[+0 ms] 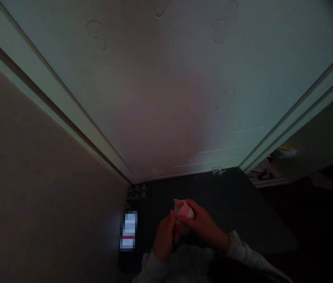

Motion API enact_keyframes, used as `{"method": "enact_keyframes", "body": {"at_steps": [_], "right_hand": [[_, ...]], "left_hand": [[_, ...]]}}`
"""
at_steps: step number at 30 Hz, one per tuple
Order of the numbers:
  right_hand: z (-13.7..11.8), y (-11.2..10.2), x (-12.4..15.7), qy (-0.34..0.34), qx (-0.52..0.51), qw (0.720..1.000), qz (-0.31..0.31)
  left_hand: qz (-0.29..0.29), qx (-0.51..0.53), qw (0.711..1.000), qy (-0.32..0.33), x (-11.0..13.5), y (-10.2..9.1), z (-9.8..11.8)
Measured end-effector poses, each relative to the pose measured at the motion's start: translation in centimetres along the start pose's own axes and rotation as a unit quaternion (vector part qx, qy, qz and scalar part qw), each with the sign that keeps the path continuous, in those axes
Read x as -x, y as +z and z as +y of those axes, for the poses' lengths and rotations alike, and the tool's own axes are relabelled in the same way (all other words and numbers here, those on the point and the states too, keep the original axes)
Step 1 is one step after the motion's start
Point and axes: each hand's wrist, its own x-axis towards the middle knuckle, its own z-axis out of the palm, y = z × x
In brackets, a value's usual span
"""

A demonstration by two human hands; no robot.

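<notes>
Close to my body, over the dark tabletop (231,204), I hold a small pink and white folded piece, which looks like paper or cloth (184,210). My right hand (199,221) wraps round its right side, with fingers over the top and the thumb across the front. My left hand (166,234) is closed at its left edge, fingertips pressed against it. Its lower part is partly hidden by my fingers, and the dim light blurs its detail.
A lit phone (129,231) with a blurred screen lies left of my hands. Small clear pieces (137,190) sit in the back left corner, and more clear pieces (218,170) at the back edge. A pale panel with heart patterns (166,98) rises behind; a brown wall (51,188) stands left.
</notes>
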Motion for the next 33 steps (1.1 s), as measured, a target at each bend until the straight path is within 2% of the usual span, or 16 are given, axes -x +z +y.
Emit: {"method": "enact_keyframes", "body": {"at_steps": [6, 10, 13, 21, 27, 33], "right_hand": [[0.1, 0.0, 0.0, -0.016, 0.024, 1.000, 0.005], [0.2, -0.2, 0.0, -0.025, 0.043, 0.999, -0.011], [0.5, -0.3, -0.1, -0.030, 0.049, 0.998, 0.001], [1.8, -0.5, -0.5, -0.057, -0.005, 0.998, 0.014], [2.8, -0.1, -0.6, -0.046, -0.041, 0.997, 0.046], [2.8, -0.2, -0.5, -0.047, -0.050, 0.997, 0.044]], "left_hand": [[0.005, -0.017, 1.000, 0.014, 0.2, 0.0, 0.6], [0.046, -0.011, 0.998, 0.044, 0.4, 0.1, 0.7], [0.071, -0.002, 0.995, 0.067, 0.5, 0.1, 0.7], [0.022, -0.009, 0.996, 0.080, 0.8, -0.1, 0.9], [0.013, -0.022, 0.997, 0.067, 0.9, 0.2, 1.4], [0.015, -0.043, 0.996, 0.080, 0.7, 0.0, 1.0]]}}
